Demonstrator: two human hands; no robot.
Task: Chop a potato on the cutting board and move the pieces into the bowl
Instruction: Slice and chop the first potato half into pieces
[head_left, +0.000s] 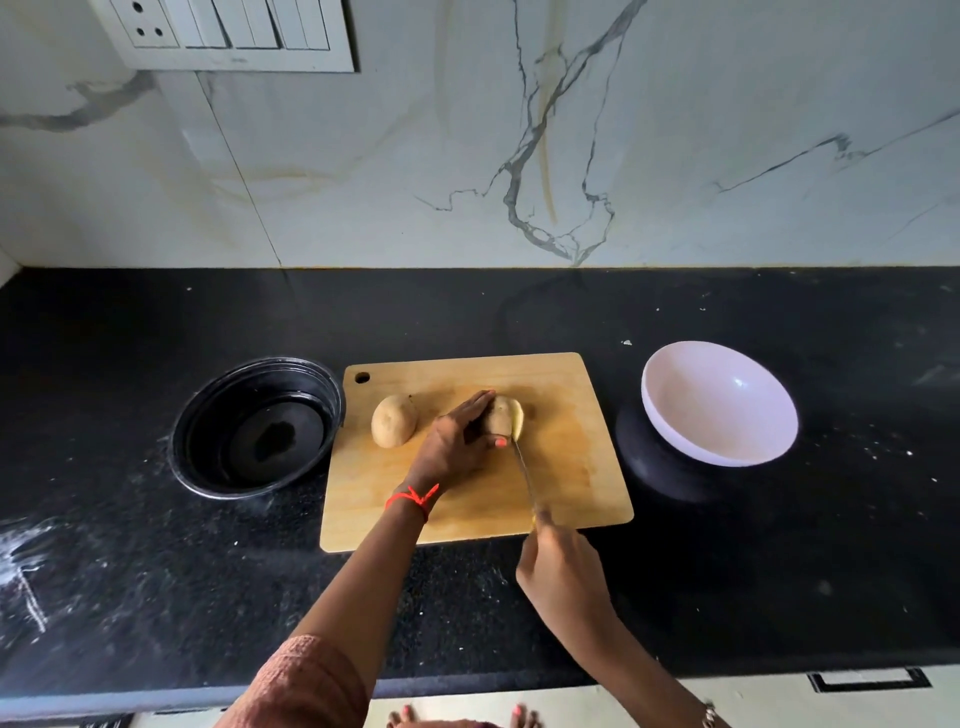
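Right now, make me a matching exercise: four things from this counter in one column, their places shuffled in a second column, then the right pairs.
Column 1
1 whole potato
2 cut potato
3 white bowl
4 knife

Column 2
A right of the cutting board
B gripped in the right hand
C held under the left hand
D left part of the board, untouched

Pairs: 1-D, 2-C, 3-A, 4-B

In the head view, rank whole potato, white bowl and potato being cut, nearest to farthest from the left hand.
1. Potato being cut, held under the left hand.
2. Whole potato, just left.
3. White bowl, far right.
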